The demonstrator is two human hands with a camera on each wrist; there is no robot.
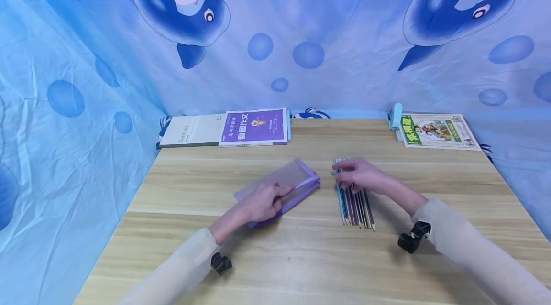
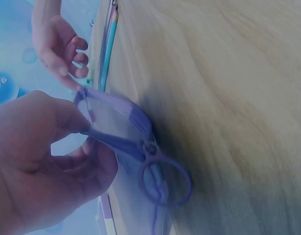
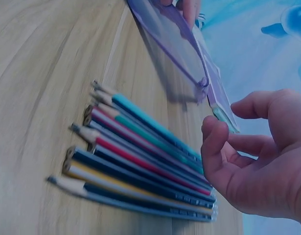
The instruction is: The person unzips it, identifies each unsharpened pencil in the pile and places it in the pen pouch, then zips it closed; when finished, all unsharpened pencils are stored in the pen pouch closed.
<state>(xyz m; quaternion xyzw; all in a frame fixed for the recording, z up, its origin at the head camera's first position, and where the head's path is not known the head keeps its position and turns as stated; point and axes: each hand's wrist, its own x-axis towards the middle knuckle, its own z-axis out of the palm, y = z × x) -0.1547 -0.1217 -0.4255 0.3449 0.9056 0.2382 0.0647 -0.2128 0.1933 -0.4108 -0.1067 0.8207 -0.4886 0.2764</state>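
Note:
A purple-edged translucent zip pouch (image 1: 281, 174) lies tilted near the middle of the table, its mouth gaping toward the pencils. My left hand (image 1: 263, 202) pinches one edge of that mouth between thumb and finger, as the left wrist view shows. A purple ring (image 2: 189, 185) hangs from the pouch's zip. To the right, a row of several pencils (image 3: 145, 161) in blue, red, green, yellow and dark colours lies side by side on the wood. Over their far ends hovers my right hand (image 1: 363, 174), fingers loosely bent, with nothing in its grasp.
At the back left lie a pale notebook (image 1: 195, 130) and a purple book (image 1: 254, 127). A green and white booklet (image 1: 436, 131) lies at the back right beside a light-blue object (image 1: 394, 116). Blue dolphin-printed cloth (image 1: 336, 85) hangs behind the wooden table (image 1: 310, 262).

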